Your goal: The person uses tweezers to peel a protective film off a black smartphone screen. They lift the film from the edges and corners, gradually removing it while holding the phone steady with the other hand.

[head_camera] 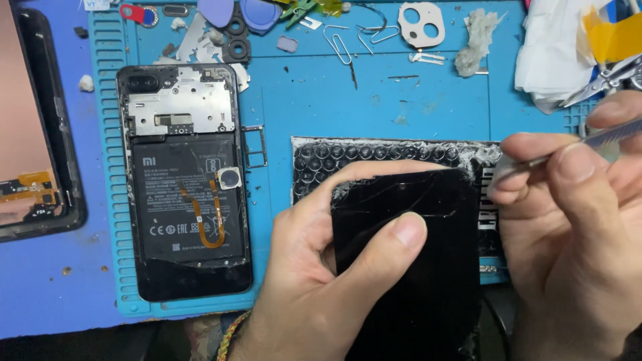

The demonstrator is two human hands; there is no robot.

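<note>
Black and shiny, the cracked back cover (414,267) sits near you in the middle, gripped by your left hand (314,281). Your thumb (394,241) presses flat on its face and your fingers curl around its left edge. Your right hand (568,227) is closed around a thin metal tool (588,142), pinched between thumb and finger, with its tip at the cover's far right corner.

I think you are scraping or picking at that corner. To do it well, keep the cover held tight so it cannot slip. Keep the tool low and flat, and push gently. Thin cracks run across the top of the cover, so a hard push could break off a piece or poke your left hand. Move the tool away from your thumb, not toward it.

Under the cover lies a black bubble pad (374,157), which gives it a soft place to rest. Let the cover lean on it.

To the left lies an open phone (184,180) with its battery and an orange ribbon cable showing, on a blue work mat (401,93). Farther left sits another phone frame (40,127). At the far edge are paper clips (341,43), a camera lens ring (421,25) and plastic picks (234,12). Scissors (605,80) lie far right, on white tissue (555,47).
</note>
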